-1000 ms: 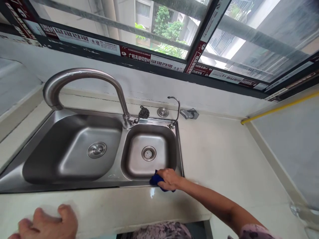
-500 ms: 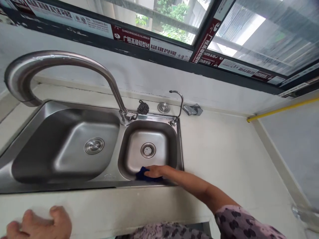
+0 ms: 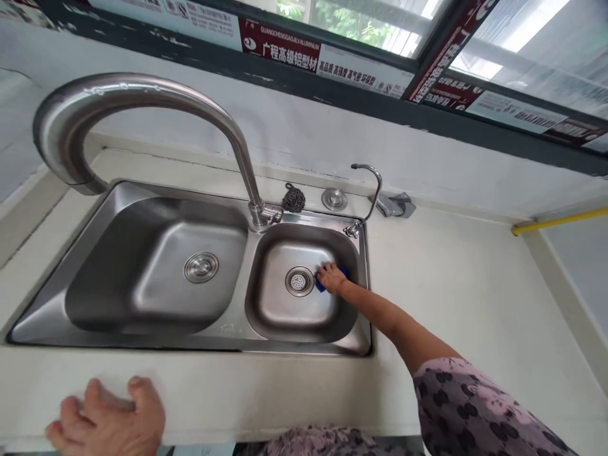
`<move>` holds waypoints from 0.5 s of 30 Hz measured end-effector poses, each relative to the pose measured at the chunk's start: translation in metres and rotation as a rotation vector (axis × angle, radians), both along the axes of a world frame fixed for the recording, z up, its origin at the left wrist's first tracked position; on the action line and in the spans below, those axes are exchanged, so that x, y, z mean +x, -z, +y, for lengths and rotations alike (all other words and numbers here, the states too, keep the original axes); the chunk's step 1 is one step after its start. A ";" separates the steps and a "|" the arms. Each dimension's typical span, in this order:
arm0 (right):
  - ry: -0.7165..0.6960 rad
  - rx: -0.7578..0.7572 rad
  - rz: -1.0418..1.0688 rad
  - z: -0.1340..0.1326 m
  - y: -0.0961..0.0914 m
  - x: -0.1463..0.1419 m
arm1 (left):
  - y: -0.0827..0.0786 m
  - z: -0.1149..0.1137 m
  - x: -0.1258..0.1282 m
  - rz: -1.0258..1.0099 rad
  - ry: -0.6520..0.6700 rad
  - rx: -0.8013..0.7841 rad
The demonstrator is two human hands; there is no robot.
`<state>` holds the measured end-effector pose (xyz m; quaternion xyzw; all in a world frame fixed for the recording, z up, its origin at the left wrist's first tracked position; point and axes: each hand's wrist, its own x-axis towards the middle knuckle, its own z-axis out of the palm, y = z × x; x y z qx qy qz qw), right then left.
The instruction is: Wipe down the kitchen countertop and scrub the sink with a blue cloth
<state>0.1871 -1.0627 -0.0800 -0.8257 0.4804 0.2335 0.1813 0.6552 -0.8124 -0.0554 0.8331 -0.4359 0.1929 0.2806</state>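
My right hand (image 3: 331,277) reaches down into the small right basin (image 3: 304,316) of a steel double sink and presses a dark blue cloth (image 3: 342,273) against the basin floor, just right of the drain strainer (image 3: 299,281). Its fingers are closed over the cloth, most of which is hidden under them. My left hand (image 3: 108,421) rests on the front edge of the pale countertop (image 3: 266,392), fingers curled loosely, holding nothing.
A tall curved steel tap (image 3: 142,95) arches over the large left basin (image 3: 156,266). Behind the sink lie a dark wire scourer (image 3: 293,198), a round metal cap (image 3: 334,199) and a thin small tap (image 3: 368,193). A yellow pipe (image 3: 560,221) runs at the right wall.
My right hand has carried the blue cloth from the sink's front rim down into the small basin and further back, beside the drain. The view has shifted; my left hand stays on the counter edge.
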 end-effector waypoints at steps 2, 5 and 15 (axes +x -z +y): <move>0.030 -0.052 -0.027 -0.015 0.007 0.003 | -0.003 0.002 -0.002 0.007 -0.004 0.025; 0.107 -0.114 -0.062 -0.036 0.017 0.014 | -0.010 0.003 -0.006 0.038 -0.019 0.064; 0.448 -0.204 -0.167 -0.046 0.025 0.040 | -0.043 -0.003 -0.021 0.153 -0.056 0.187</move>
